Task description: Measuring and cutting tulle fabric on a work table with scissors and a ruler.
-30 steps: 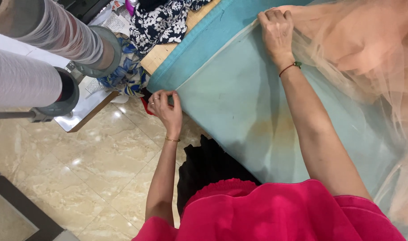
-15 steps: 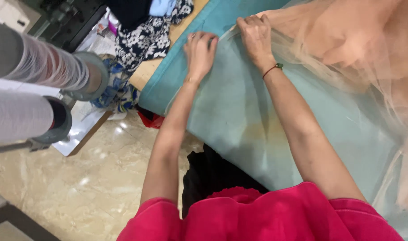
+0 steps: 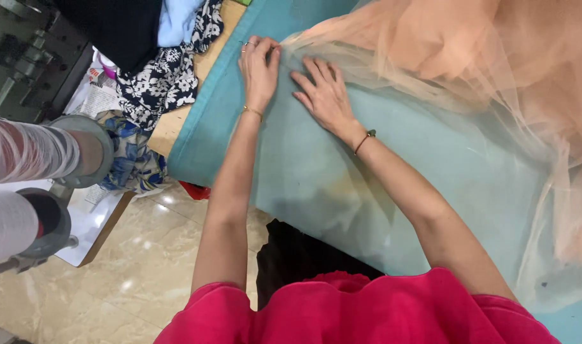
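A sheer peach tulle fabric (image 3: 469,57) lies heaped on a table covered with teal cloth (image 3: 342,185). A thin single layer of it spreads over the teal cloth toward me. My left hand (image 3: 259,67) pinches the tulle's edge near the table's far left side, fingers closed on it. My right hand (image 3: 326,95) lies flat just beside it, fingers spread, pressing the tulle down onto the cloth. Both arms reach forward from my pink top.
Black-and-white floral fabric (image 3: 167,70) and blue floral fabric (image 3: 135,162) pile up left of the table on a wooden edge (image 3: 176,124). Two large thread cones (image 3: 23,185) stand at the far left. A marble floor (image 3: 144,267) lies below.
My left hand moved from the table's near corner up along the tulle edge beside my right hand. My right hand opened from a grip to a flat palm.
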